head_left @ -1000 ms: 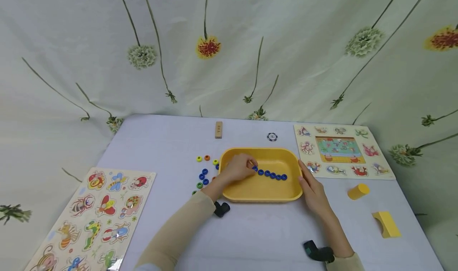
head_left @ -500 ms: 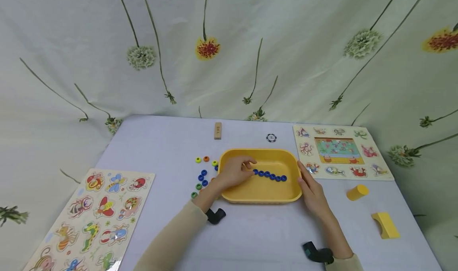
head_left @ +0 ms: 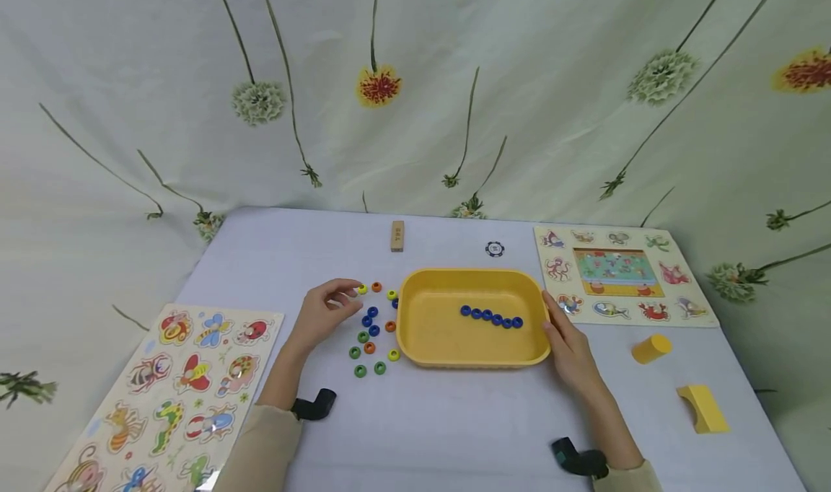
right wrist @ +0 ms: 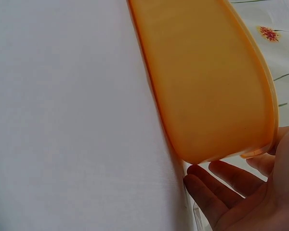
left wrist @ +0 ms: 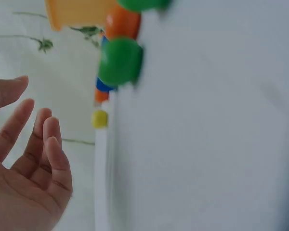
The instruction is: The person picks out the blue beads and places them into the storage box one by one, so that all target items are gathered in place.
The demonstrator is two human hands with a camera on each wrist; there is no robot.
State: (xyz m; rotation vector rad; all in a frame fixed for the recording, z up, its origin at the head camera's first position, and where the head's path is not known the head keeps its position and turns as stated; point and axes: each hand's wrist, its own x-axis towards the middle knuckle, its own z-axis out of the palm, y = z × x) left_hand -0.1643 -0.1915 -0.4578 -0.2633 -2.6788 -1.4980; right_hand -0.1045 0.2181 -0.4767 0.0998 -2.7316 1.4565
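Observation:
My left hand (head_left: 324,312) is over the table left of the yellow tray (head_left: 441,358), fingertips beside a yellow bead (head_left: 362,288). Its fingers are loosely bent and the left wrist view shows nothing between them. Loose yellow, orange, blue and green beads lie around there, a green bead (left wrist: 120,61) close to that wrist camera. Inside the tray, several blue beads (head_left: 487,315) form a slanting row. At the tray's right end my right hand (head_left: 571,351) holds the rim, thumb at the edge and fingers against the outer wall (right wrist: 212,96).
An insect puzzle board (head_left: 172,398) lies at the left, a sea-animal puzzle board (head_left: 558,250) at the back right. Behind the tray are a small wooden block (head_left: 397,236) and a round chip (head_left: 495,249). A yellow cylinder (head_left: 651,348) and a yellow arch block (head_left: 704,409) lie at the right.
My left hand has let go of a blue bead at the row's left end and moved left out of the tray to the loose beads. The right hand stays at the tray.

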